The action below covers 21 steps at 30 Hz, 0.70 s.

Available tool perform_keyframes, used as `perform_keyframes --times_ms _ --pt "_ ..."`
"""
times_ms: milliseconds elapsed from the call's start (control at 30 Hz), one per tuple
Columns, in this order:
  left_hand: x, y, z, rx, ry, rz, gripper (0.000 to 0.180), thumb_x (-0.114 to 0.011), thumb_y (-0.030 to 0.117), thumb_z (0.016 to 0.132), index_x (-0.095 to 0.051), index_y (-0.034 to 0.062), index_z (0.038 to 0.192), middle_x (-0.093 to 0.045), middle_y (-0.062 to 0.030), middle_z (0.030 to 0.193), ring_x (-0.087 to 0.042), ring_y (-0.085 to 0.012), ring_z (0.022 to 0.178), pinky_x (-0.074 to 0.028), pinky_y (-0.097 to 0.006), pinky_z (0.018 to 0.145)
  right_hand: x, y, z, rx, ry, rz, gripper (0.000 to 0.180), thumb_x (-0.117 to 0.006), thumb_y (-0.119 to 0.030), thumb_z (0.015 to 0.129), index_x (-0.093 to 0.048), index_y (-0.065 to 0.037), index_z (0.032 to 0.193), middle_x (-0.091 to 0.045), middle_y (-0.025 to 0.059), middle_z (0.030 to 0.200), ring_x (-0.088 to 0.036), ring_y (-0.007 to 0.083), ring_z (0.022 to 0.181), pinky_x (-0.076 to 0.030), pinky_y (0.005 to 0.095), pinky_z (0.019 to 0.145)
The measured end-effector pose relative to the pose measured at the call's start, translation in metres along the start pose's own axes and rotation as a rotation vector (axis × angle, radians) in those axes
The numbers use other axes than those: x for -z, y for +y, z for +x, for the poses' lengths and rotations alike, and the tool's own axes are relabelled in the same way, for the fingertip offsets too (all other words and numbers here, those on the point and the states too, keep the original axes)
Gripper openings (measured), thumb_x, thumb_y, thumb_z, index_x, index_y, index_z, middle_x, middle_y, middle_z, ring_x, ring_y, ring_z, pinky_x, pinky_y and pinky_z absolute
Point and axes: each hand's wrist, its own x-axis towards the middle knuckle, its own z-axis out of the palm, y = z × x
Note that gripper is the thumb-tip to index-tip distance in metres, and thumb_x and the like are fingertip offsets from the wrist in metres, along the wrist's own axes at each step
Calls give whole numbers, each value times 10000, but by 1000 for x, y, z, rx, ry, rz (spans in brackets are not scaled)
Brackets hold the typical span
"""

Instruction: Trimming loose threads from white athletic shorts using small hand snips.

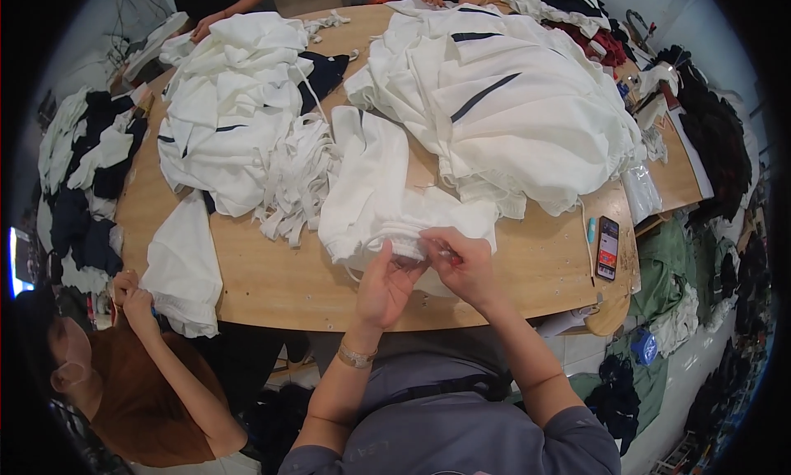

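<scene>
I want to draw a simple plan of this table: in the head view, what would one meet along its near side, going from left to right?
Co-worker's hands, white cloth piece, left hand, right hand, phone.

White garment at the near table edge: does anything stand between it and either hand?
Nothing visible does: the left hand and right hand are both at the gathered band of the white garment. The large white pile lies beyond.
</scene>
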Motion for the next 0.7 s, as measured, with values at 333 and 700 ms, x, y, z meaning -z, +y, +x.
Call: perform_keyframes --times_ms 333,700 --pt "-8 0 -4 -54 120 82 357 -389 228 943 -434 -30 1185 -523 -136 1162 -524 -237 1061 -425 -417 942 11 -23 43 -235 218 108 134 -602 -65 813 -599 -53 947 -378 -41 543 -317 30 488 -273 198 433" --pt "-11 -14 -6 -140 124 106 192 -500 161 904 -564 -17 938 -618 -106 921 -598 -162 824 -477 -307 791 5 -14 -14 -13 -100 -82 228 -605 30 716 -586 -59 925 -620 104 742 -619 219 595 -454 295 509"
